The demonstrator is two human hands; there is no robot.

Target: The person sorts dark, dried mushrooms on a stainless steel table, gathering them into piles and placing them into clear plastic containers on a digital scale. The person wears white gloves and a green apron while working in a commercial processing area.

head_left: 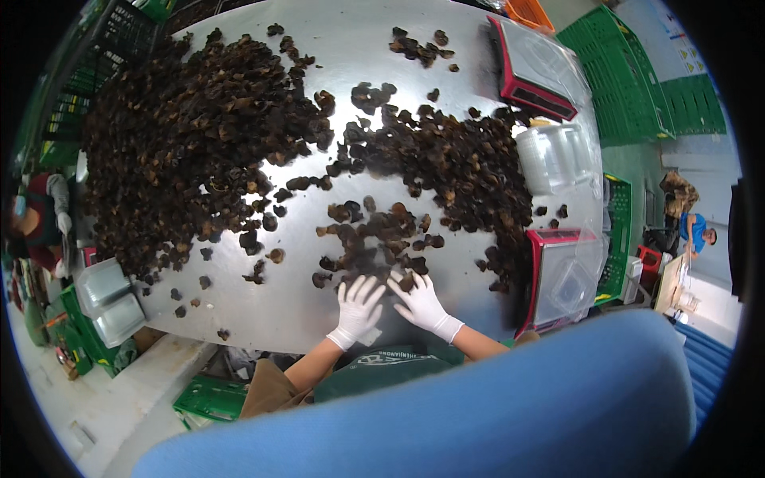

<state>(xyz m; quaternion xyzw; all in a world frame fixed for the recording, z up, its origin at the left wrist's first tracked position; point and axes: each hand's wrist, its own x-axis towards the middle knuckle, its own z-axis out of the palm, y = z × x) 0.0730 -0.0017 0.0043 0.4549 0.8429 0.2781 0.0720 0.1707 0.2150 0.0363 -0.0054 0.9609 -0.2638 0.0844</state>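
My left hand (360,312), in a white glove, is held over the metal table (287,316) with fingers apart. Close beside it, my right hand (425,303) wears the same kind of glove, its fingers also spread. Both sets of fingertips reach the near edge of a small loose group of dark brown pieces (382,233), which look like wood ear fungus. One piece lies against my right fingers. A large heap (197,131) of the same pieces covers the left of the table. Another heap (460,161) spreads over the right middle.
Two red-framed scales, one far (538,66) and one near (565,278), stand along the right edge. Between them are stacked clear plastic containers (553,158); more containers (110,302) sit at the left corner. Green crates (615,77) flank the table. People are at left (45,209) and far right (696,233).
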